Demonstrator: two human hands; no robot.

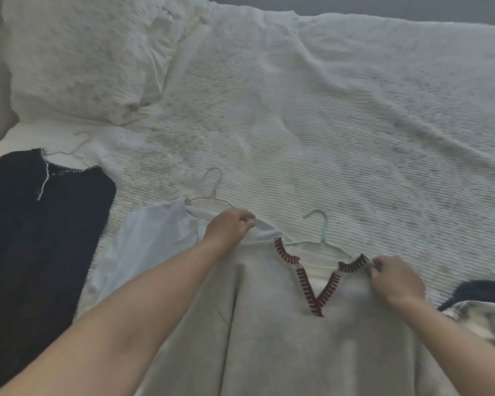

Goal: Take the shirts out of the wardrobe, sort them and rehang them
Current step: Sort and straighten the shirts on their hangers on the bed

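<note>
Bedcover, white and ribbed, fills most of the view, with a pillow at the far left corner. On it lie the shirts: a dark shirt at the left on its own wire hanger, a white shirt beside it, and in the middle the beige shirt with a dark red trimmed V-neck, partly over the white one. The beige shirt lies flat, its length running from the person toward the pillow side, neck away from the person. The pale hanger sits in its neck, hook pointing away. The left hand pinches the left shoulder of the beige shirt; the right hand pinches the right shoulder near the collar. Both hands are equally near, one at each end of the hanger bar, so I think the shoulders are being seated on the hanger.
</note>
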